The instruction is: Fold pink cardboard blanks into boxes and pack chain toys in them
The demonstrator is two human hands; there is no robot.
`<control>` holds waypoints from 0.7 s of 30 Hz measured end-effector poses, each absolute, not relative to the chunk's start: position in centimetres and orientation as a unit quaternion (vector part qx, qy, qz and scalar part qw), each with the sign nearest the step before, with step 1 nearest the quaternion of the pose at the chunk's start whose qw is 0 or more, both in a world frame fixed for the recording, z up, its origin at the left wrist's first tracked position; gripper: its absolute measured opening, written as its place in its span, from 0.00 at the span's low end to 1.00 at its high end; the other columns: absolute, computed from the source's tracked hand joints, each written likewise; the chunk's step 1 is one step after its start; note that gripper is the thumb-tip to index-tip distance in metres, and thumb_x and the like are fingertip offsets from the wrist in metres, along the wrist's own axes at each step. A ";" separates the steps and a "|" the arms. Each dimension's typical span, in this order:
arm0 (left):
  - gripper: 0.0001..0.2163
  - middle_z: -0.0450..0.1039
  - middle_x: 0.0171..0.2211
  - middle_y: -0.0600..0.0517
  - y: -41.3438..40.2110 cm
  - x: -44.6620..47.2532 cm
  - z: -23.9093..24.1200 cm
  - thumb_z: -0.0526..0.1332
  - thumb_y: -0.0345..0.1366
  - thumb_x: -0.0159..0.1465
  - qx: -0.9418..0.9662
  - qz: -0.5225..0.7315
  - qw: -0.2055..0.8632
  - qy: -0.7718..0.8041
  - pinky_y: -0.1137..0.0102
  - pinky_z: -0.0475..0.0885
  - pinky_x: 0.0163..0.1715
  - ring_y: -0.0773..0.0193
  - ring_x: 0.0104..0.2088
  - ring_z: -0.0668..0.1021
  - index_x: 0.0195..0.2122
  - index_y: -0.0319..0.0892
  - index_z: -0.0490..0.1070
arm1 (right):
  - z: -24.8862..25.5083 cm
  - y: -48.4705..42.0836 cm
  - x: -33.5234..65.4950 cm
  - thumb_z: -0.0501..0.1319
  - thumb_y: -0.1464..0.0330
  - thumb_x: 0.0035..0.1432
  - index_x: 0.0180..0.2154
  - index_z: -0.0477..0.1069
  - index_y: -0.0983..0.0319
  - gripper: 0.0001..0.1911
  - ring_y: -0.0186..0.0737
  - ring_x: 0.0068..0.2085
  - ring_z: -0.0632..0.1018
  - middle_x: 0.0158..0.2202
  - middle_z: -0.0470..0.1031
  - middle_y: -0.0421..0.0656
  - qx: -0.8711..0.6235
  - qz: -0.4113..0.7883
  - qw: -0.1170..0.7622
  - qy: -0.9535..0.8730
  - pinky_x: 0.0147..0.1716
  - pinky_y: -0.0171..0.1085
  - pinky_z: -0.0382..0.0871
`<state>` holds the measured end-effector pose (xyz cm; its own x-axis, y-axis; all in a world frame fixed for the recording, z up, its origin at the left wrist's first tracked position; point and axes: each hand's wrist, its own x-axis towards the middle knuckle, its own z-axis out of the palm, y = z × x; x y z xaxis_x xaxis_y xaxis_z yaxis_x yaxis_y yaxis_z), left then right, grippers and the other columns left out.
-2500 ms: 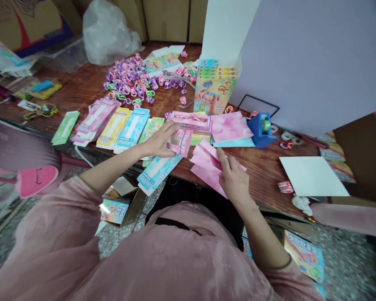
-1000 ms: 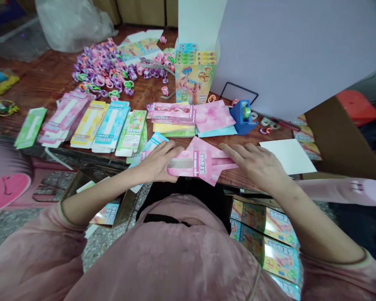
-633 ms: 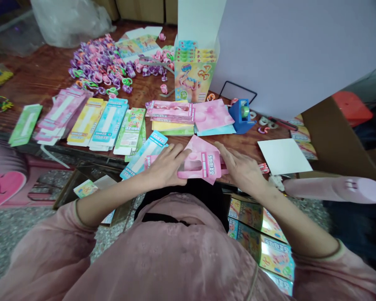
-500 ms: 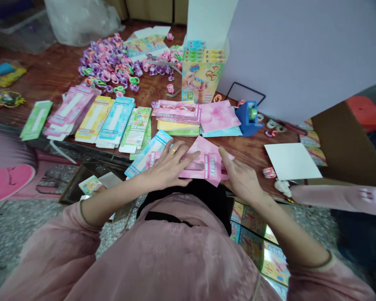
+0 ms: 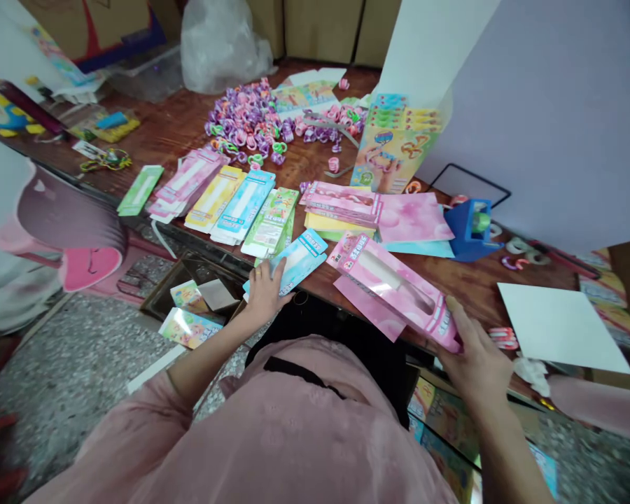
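Observation:
My right hand (image 5: 472, 357) grips the near end of a long pink window box (image 5: 393, 287), which slants over pink paper sheets (image 5: 370, 308) at the table's front edge. My left hand (image 5: 263, 288) rests at the near end of a flat blue box blank (image 5: 297, 262), its fingers closed on the card's edge. More flat box blanks in pink, yellow, blue and green (image 5: 225, 203) lie in a row to the left. A stack of pink boxes (image 5: 344, 201) sits just beyond.
A pile of purple and pink plastic rings (image 5: 252, 129) lies at the back of the wooden table (image 5: 467, 287). A printed display box (image 5: 393, 150), a blue tape dispenser (image 5: 470, 227) and a white sheet (image 5: 559, 325) stand to the right. Cartons and cards lie on the floor below.
The pink box has been set up from flat and my right hand has carried it to the right. My left hand has left it and gone to the blue blank.

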<state>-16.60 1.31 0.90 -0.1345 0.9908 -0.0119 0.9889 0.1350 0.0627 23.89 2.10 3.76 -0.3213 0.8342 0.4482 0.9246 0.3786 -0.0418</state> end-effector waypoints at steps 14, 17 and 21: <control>0.36 0.64 0.56 0.31 8.1 -28.6 7.7 0.68 0.50 0.60 0.590 0.148 -0.089 0.788 0.43 0.62 0.60 0.32 0.59 0.67 0.65 0.37 0.65 | 4.2 1.1 22.0 0.59 0.77 0.58 0.76 0.42 0.49 0.50 0.47 0.32 0.81 0.41 0.79 0.44 -0.500 -0.144 0.200 -0.830 0.25 0.37 0.70; 0.40 0.60 0.62 0.27 12.3 -30.2 7.5 0.69 0.52 0.60 0.585 0.107 -0.027 0.804 0.43 0.63 0.60 0.30 0.62 0.66 0.69 0.36 0.60 | 4.4 1.7 20.6 0.58 0.77 0.58 0.77 0.40 0.50 0.51 0.45 0.32 0.79 0.38 0.78 0.43 -0.477 -0.165 0.205 -0.838 0.27 0.37 0.69; 0.46 0.58 0.66 0.24 14.3 -28.4 6.9 0.65 0.57 0.63 0.575 0.119 0.004 0.809 0.40 0.60 0.62 0.29 0.67 0.63 0.72 0.33 0.51 | 4.5 2.0 19.9 0.57 0.76 0.59 0.77 0.39 0.52 0.50 0.44 0.33 0.78 0.36 0.77 0.43 -0.455 -0.174 0.199 -0.850 0.29 0.37 0.69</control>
<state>-28.40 14.28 6.92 -0.3379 0.9320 0.1308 0.9301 0.3094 0.1981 19.90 1.98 4.48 -0.5060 0.7047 0.4974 0.8434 0.5249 0.1144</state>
